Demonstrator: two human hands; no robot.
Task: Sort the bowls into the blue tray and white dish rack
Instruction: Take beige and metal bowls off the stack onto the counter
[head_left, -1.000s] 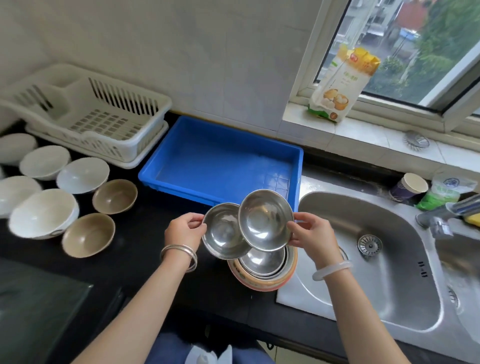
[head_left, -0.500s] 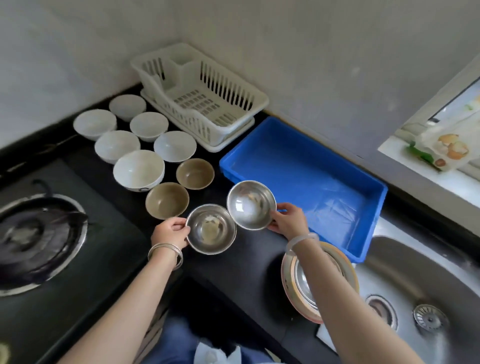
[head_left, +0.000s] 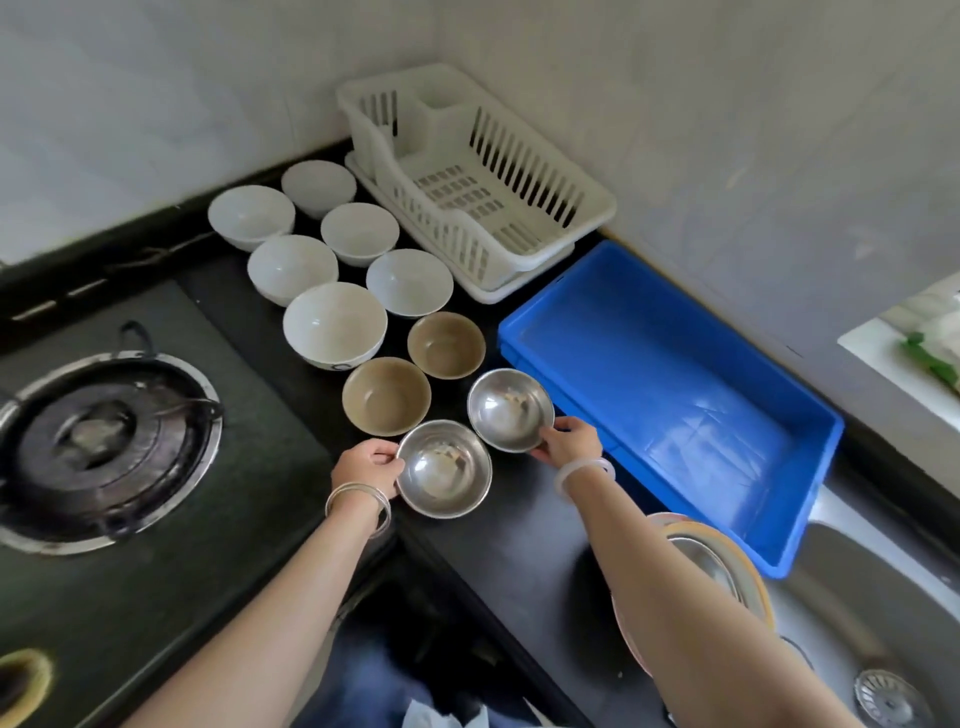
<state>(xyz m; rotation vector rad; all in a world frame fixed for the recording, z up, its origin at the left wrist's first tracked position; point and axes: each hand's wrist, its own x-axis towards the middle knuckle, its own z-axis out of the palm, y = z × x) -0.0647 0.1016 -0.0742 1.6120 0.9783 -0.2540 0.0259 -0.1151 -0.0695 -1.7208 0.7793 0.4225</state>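
My left hand (head_left: 368, 467) grips the rim of a steel bowl (head_left: 444, 469) low over the black counter. My right hand (head_left: 569, 446) grips a second steel bowl (head_left: 510, 409) beside the blue tray (head_left: 737, 509), which holds nothing. Two brown bowls (head_left: 386, 396) (head_left: 447, 345) stand just behind the steel ones. Several white bowls (head_left: 335, 325) sit further back in rows. The white dish rack (head_left: 540, 208) stands in the corner with nothing in it. More bowls are stacked at my right forearm, a steel bowl (head_left: 706, 564) inside an orange-rimmed one (head_left: 748, 571).
A gas stove (head_left: 98, 441) with a burner fills the left. The steel sink (head_left: 883, 649) with its drain lies at the lower right. Tiled walls close off the back, and a window ledge (head_left: 904, 358) shows at the right edge.
My view swung left from the sink to the counter. Both hands carried the two steel bowls leftward and down, close to the counter next to the brown bowls.
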